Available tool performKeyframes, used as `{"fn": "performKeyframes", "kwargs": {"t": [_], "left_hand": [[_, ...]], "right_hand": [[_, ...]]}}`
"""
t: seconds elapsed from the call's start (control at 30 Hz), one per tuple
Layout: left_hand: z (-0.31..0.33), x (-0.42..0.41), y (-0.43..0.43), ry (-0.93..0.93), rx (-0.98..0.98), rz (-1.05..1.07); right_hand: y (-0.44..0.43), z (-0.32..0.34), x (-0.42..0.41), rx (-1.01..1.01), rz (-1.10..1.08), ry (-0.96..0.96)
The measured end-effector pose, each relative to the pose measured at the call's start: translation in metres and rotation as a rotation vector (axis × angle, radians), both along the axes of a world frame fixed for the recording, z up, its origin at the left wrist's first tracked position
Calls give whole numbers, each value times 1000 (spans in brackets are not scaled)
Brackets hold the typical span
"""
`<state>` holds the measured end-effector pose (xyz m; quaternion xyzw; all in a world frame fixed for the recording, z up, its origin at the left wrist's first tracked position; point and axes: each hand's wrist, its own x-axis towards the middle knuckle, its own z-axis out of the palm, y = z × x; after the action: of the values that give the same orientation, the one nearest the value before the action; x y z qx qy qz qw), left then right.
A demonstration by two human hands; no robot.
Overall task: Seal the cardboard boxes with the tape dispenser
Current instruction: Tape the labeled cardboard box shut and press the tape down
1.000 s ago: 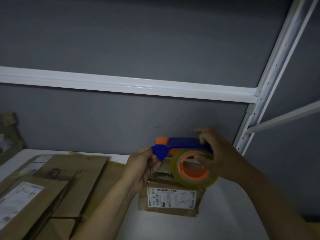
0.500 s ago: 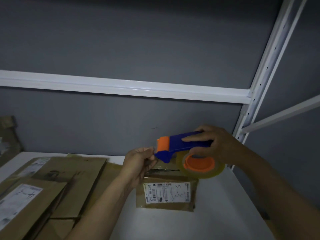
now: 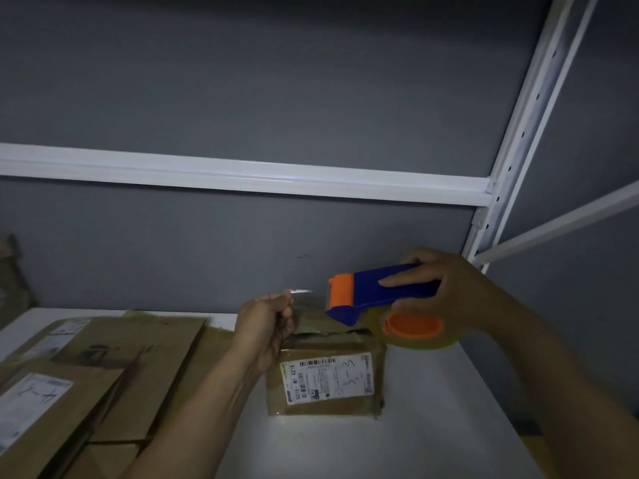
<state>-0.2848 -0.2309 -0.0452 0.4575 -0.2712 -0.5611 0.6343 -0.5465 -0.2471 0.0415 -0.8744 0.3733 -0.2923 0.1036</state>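
A small cardboard box (image 3: 325, 406) with a white label stands on the white shelf (image 3: 397, 440). Above its far right corner my right hand (image 3: 446, 288) grips a blue and orange tape dispenser (image 3: 377, 292) carrying a roll of clear tape (image 3: 420, 335). My left hand (image 3: 266, 326) pinches the free end of the clear tape (image 3: 301, 297), which stretches from the dispenser's orange mouth toward that hand, above the box's far edge.
Several flattened cardboard boxes (image 3: 114, 368) lie stacked on the shelf's left side. A white shelf rail (image 3: 242, 174) crosses the grey wall above, and a white upright post (image 3: 518, 126) rises at the right. Bare shelf surface lies in front of and right of the small box.
My right hand has moved the dispenser right and slightly up, away from my left hand. A strip of clear tape now spans the gap between them.
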Motion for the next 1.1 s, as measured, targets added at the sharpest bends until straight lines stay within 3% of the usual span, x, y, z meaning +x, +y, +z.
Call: {"fn": "performKeyframes", "kwargs": {"t": [0.2,0.37,0.6,0.8,1.0,1.1], "left_hand": [[2,-6,1,112,-23,75],[-2,-9,10,-250,-105,43],[-8,-2,10,-223,-99,34],[-10,4,19,-544,-41,285],[-17,24,17,-272,124,198],[-22,28,19,-327,119,172]], "right_hand": [[2,5,3,44,-22,149],[-6,15,15,-38,-11,296],[-13,13,34,35,68,273],[-17,-3,40,90,32,350],[-19,-13,49,180,6,422],[-18,-18,51,175,-5,421]]}}
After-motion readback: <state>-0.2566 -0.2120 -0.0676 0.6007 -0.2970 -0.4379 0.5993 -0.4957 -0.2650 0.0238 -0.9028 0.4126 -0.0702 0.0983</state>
